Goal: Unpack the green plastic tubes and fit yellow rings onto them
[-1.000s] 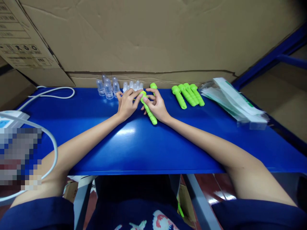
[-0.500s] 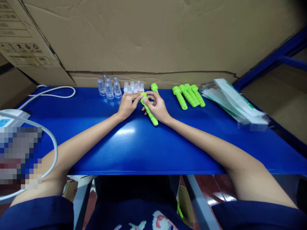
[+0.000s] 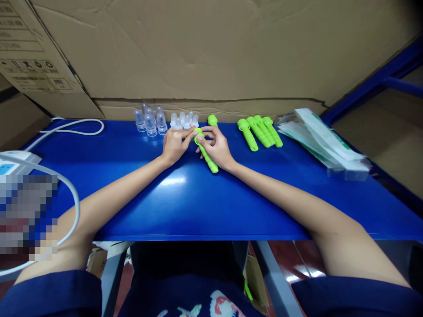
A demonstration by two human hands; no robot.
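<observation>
A lime-green ribbed handle (image 3: 209, 161) with a wider head slants over the middle of the table, its narrow end toward me. My right hand (image 3: 220, 149) is closed around its upper part, thumb on the near side. Fingers of my left hand (image 3: 175, 146) pinch at the wide head; whether a small part sits between them is hidden. Just behind my left hand stand several small clear-and-white plastic caps (image 3: 183, 119). Taller clear plastic bottle-shaped pieces (image 3: 150, 123) stand to their left. Another green handle (image 3: 213, 119) lies behind my right hand, partly covered.
Several green handles (image 3: 261, 132) lie side by side at the back right. Clear plastic bags (image 3: 325, 141) are piled farther right on the blue table (image 3: 198, 207). A white cable (image 3: 75, 193) loops at the left, near a white device (image 3: 20, 160). Cardboard (image 3: 198, 53) walls the back.
</observation>
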